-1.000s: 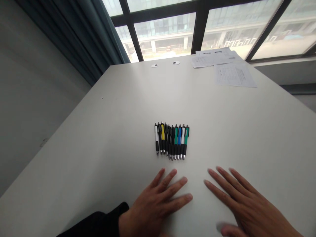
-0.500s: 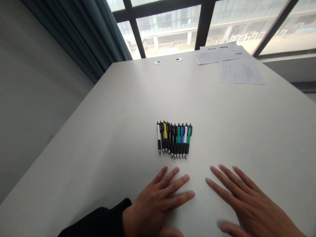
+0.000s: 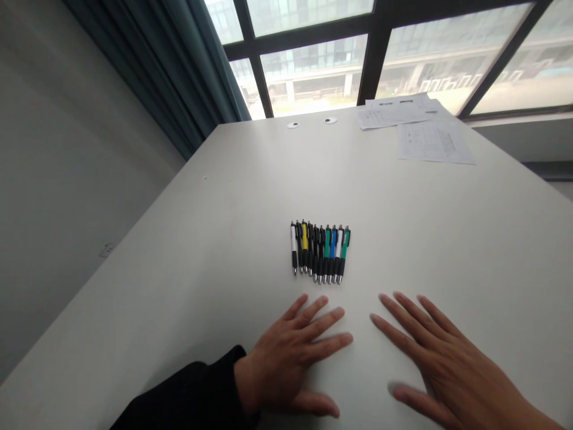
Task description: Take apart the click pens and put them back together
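Several click pens lie side by side in a close row on the white table [image 3: 250,197], their clicker ends pointing away from me. A white pen [image 3: 293,239] is at the row's left end, with a yellow pen [image 3: 305,237] near it. Black pens [image 3: 316,251] fill the middle, and a blue pen [image 3: 332,245] and a green pen [image 3: 345,242] are toward the right. My left hand [image 3: 299,352] rests on the table just below the row, fingers spread, holding nothing. Lower right of the pens, my right hand [image 3: 439,358] is likewise spread and holds nothing.
Printed papers [image 3: 434,142] lie at the table's far right corner. Two white oval pieces with dark spots [image 3: 293,125] sit by the far edge. A window [image 3: 313,71] stands behind the table, and a blue-grey curtain [image 3: 179,71] hangs at the left.
The camera view has tilted slightly upward, so more window shows. Both hands stay spread in about the same place by the pens, and the left thumb shows more fully. The pens have not moved.
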Demonstrator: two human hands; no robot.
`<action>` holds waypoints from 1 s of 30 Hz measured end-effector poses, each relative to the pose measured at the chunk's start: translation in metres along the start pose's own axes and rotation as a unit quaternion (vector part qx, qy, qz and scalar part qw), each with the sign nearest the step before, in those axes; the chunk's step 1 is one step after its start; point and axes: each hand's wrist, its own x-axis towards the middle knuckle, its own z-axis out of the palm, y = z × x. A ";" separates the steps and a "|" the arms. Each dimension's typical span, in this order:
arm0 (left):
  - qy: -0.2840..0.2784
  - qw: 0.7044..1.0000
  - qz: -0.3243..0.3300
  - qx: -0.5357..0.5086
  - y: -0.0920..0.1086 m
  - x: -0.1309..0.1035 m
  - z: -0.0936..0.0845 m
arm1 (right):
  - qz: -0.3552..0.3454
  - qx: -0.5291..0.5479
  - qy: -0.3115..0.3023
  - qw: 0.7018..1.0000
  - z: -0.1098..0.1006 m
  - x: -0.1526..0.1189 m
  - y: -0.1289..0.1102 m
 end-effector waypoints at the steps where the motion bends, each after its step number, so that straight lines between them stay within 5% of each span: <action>1: 0.003 1.000 -0.002 0.000 0.000 0.000 0.000 | 0.002 0.006 -0.004 1.000 0.001 -0.001 0.000; 30: 0.006 1.000 0.003 0.027 -0.001 0.001 0.004 | 0.013 0.039 -0.005 0.999 0.009 -0.005 0.002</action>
